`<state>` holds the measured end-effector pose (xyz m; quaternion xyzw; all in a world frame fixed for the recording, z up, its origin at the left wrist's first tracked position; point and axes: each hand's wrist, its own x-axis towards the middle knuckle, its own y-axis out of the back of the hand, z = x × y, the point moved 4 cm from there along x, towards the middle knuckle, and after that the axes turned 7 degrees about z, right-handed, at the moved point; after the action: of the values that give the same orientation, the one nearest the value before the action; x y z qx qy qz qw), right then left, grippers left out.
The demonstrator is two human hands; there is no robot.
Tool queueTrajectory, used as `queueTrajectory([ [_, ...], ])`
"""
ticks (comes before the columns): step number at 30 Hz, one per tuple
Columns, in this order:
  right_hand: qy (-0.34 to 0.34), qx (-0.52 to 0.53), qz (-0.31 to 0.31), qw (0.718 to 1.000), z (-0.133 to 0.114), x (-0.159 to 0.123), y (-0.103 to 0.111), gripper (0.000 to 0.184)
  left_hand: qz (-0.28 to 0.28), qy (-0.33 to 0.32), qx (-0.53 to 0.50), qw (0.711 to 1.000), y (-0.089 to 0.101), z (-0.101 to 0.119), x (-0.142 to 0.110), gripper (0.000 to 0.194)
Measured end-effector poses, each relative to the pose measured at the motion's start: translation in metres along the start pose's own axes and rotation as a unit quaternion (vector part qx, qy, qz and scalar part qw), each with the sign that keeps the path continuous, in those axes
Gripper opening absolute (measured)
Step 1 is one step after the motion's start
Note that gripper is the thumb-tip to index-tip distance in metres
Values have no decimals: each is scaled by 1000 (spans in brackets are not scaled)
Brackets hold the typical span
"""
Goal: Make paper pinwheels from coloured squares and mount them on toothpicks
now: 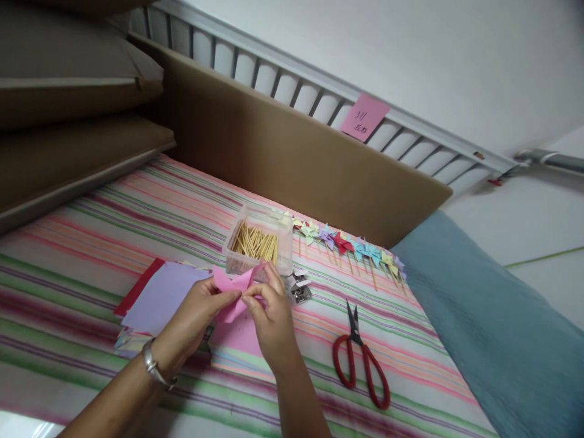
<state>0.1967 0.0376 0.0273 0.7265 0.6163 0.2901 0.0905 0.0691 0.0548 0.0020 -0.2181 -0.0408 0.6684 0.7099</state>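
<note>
Between my hands is a pink paper pinwheel (232, 281), its corners partly folded in toward the middle. My left hand (204, 303) pinches it from the left, thumb near the centre. My right hand (270, 302) holds its right side, with thumb and forefinger pressed at the centre; whether a pin is between them is too small to tell. Under the hands lies a stack of paper with a pink sheet (239, 338) on top. Just beyond stands a clear plastic box (285, 243) of thin wooden sticks (256, 242). A small open box of metal pins (300, 291) sits beside my right hand.
Lilac paper (157, 298) lies on a stack at the left. Red-handled scissors (359, 359) rest open at the right. Several finished pinwheels (343, 243) on sticks line the back, before a cardboard panel (292, 158). Stacked cardboard (77, 146) stands at far left on the striped cloth (91, 243).
</note>
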Motion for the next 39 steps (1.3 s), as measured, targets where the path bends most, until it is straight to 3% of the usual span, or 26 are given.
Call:
queueTrajectory([
  [23,-83,126,11,989,6,0,-1,6,-17,0,59,998,2,0,-1,14],
  [34,-132,169,12,977,10,-1,-4,6,-16,12,42,999,1,1,0,14],
  [39,-147,181,13,972,14,-2,-4,6,-45,38,13,998,-3,2,-1,14],
])
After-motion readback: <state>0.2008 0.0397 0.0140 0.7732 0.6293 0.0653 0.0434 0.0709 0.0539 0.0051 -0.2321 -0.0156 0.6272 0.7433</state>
